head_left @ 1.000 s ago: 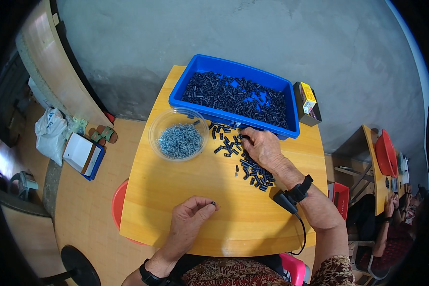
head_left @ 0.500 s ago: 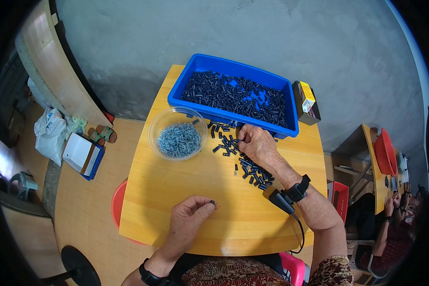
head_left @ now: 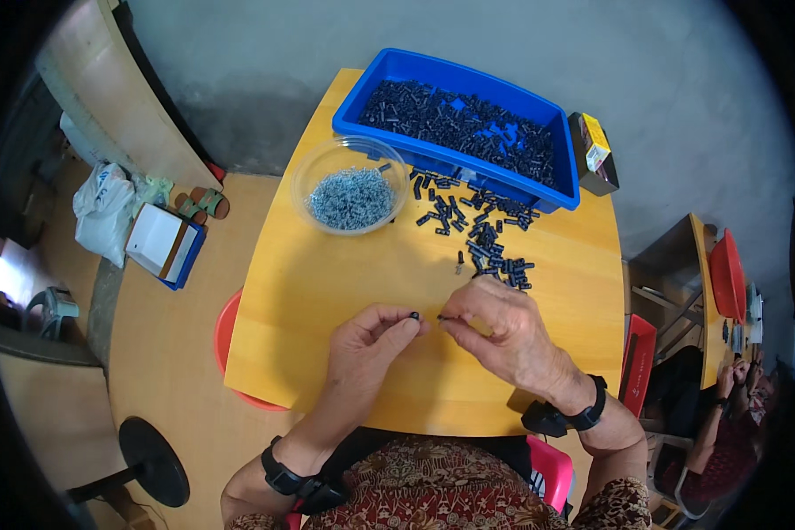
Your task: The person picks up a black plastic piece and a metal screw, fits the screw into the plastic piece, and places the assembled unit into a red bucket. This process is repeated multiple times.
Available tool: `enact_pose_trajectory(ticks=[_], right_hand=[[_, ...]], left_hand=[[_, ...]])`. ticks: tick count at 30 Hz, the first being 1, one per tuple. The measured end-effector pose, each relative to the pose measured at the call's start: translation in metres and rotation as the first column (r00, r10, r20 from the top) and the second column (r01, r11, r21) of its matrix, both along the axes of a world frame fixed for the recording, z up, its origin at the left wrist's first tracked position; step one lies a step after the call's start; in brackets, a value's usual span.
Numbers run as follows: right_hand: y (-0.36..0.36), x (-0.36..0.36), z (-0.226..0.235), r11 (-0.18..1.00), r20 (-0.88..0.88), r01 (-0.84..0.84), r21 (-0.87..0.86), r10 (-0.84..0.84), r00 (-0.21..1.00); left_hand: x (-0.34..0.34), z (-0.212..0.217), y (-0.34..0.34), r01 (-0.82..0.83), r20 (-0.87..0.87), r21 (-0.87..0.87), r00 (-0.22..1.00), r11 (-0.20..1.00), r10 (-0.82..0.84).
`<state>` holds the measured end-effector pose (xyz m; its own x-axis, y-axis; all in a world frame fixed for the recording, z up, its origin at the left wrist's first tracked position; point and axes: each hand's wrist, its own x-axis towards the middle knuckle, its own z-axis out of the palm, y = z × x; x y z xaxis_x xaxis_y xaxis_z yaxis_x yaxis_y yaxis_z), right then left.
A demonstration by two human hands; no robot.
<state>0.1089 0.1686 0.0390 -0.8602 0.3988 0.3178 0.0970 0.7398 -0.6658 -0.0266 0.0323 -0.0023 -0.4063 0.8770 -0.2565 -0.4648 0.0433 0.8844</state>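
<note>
My left hand (head_left: 367, 346) is pinched on a small black plastic piece (head_left: 414, 315), its dark end showing above the thumb. Close beside it, my right hand (head_left: 505, 334) has thumb and forefinger pressed together on something tiny and dark, too small to make out. The fingertips of both hands face each other a short gap apart over the table. Beyond my right hand lies a loose heap of short black tube-like pieces (head_left: 486, 240). A clear round tub (head_left: 302, 199) to its left holds many small silvery screw-like parts (head_left: 352, 200).
A blue bin (head_left: 468, 170) full of black pieces stands at the table's far side. Right of it is a dark box (head_left: 602, 183) with a yellow carton (head_left: 594, 141). Red stools (head_left: 228, 340) flank the wooden table (head_left: 300, 283). Another person (head_left: 711, 442) sits at a table far right.
My right hand has come back from the black heap to near my left hand, fingers pinched. My left hand has risen slightly, still holding its black piece. The whole view has shifted.
</note>
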Motion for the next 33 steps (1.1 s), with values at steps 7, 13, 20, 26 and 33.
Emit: enact_pose_trajectory(ticks=[7,13,20,26,33], right_hand=[[-0.02,0.007,0.005,0.996,0.019,-0.026,-0.082,0.027,0.999],[-0.029,0.011,0.011,0.994,-0.017,-0.071,0.086,0.073,0.997],[-0.046,0.023,0.006,0.969,-0.08,0.102,-0.224,-0.122,0.989],[-0.058,0.031,-0.013,0.807,-0.081,0.218,-0.549,-0.311,0.947],[-0.059,0.029,-0.018,0.922,-0.211,0.192,-0.336,-0.273,0.939]], left_hand=[[0.01,-0.001,-0.002,-0.014,0.03,0.057,0.999,0.998,0.012],[0.015,0.001,-0.006,-0.01,0.023,0.107,1.0,0.994,0.007],[0.018,0.006,-0.01,-0.032,0.096,0.141,0.995,0.989,0.018],[0.023,0.004,-0.009,-0.056,0.083,0.156,0.996,0.986,0.044],[0.025,0.001,-0.009,-0.04,0.144,0.156,0.989,0.987,0.018]])
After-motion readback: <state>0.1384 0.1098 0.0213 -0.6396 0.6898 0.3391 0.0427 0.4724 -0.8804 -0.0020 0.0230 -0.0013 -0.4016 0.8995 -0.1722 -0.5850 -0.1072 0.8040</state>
